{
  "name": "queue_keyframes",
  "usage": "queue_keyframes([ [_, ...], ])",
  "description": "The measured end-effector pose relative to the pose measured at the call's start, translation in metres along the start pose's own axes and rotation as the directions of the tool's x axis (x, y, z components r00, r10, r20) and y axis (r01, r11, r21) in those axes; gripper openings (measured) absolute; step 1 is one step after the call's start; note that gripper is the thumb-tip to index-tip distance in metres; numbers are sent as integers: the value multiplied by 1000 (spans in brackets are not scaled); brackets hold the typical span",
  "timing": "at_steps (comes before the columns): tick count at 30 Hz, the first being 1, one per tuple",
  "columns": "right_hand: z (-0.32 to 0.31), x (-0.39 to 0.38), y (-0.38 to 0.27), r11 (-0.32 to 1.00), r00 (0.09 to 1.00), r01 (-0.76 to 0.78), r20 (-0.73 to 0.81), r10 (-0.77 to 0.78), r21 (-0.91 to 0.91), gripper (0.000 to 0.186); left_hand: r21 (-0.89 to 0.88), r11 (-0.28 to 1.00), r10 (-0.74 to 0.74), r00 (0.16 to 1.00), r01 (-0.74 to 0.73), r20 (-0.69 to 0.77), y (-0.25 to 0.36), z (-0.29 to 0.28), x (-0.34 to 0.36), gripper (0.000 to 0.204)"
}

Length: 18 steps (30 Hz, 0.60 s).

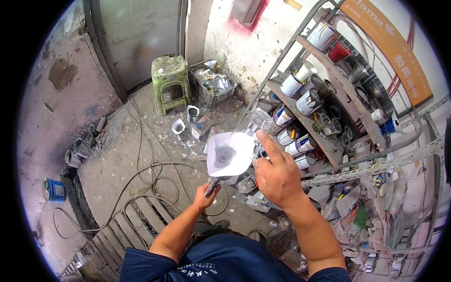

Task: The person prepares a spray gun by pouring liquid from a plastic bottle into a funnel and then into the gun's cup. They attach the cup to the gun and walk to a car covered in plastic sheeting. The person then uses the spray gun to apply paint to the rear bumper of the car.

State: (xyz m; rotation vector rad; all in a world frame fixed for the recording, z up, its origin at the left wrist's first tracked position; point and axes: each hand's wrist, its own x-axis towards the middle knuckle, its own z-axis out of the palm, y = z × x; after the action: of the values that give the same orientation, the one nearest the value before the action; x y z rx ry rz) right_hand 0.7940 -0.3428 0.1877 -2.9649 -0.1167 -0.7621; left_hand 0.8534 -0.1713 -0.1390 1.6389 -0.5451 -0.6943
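Note:
My left hand (205, 196) is closed around the dark handle of what looks like a spray gun (212, 184), most of it hidden. Above that handle a white paper funnel (230, 154) opens upward, with greyish wet-looking marks near its middle. My right hand (279, 176) is at the funnel's right side, fingers curled and index finger stretched forward. It grips a clear plastic cup (256, 123), which tilts beside the funnel's far right rim. The cup's contents are hard to make out.
A metal rack (324, 134) of paint cans and cups stands on the right. Ahead are a green stool (170, 82) and a crate of rubbish (213, 96). A hose (123, 193) coils over the floor beside a slatted grate (134, 221). A blue bucket (54, 190) stands far left.

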Motion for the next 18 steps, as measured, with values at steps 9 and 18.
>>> queue_keyframes([
  [9, 5, 2, -2, 995, 997, 69, -13, -70, -68, 10, -27, 1000, -4, 1000, 4, -1, -3, -1, 6, 13],
  [18, 6, 5, 1, 993, 996, 80, -17, -82, -87, 11, -56, 996, 68, 992, -74, -109, -12, 1, 14, 26],
])
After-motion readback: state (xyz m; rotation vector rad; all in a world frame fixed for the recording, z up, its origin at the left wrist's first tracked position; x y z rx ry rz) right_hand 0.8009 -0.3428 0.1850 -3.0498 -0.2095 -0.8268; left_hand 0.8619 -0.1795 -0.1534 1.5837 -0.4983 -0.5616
